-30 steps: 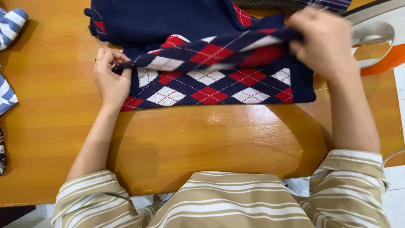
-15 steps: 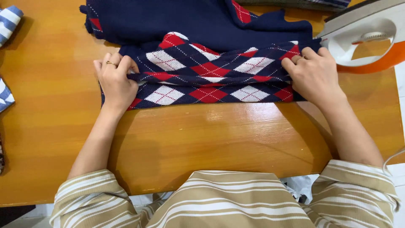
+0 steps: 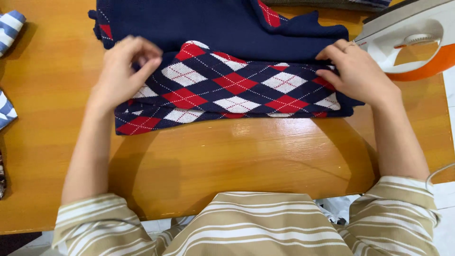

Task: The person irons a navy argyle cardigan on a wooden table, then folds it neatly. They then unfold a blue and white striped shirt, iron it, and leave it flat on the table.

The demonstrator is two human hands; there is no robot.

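Pinching both ends of navy knitted sweater with red-white argyle diamonds (image 3: pixel 227 87): left hand (image 3: pixel 121 76) at 9 o'clock end, right hand (image 3: pixel 358 73) at 3 o'clock, fingers closed on fabric. Folded band's long axis runs 9-to-3 across orange wooden tabletop (image 3: pixel 237 156); hands equally near.

sweater (image 3: pixel 227 28) top cut off, iron (image 3: pixel 407 42) partly out of frame

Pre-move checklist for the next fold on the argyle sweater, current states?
1. Left hand on the navy, red and white argyle knit sweater: ok, fingers pinch its left edge.
2. Right hand on the sweater's right edge: ok.
3. Folded band flat: not ok, lower left corner sticks out skewed.
4. White and orange clothes iron apart from the right hand: ok, though close.
5. Bare wooden table in front of the sweater: ok.
6. Iron hot or not: cannot tell.
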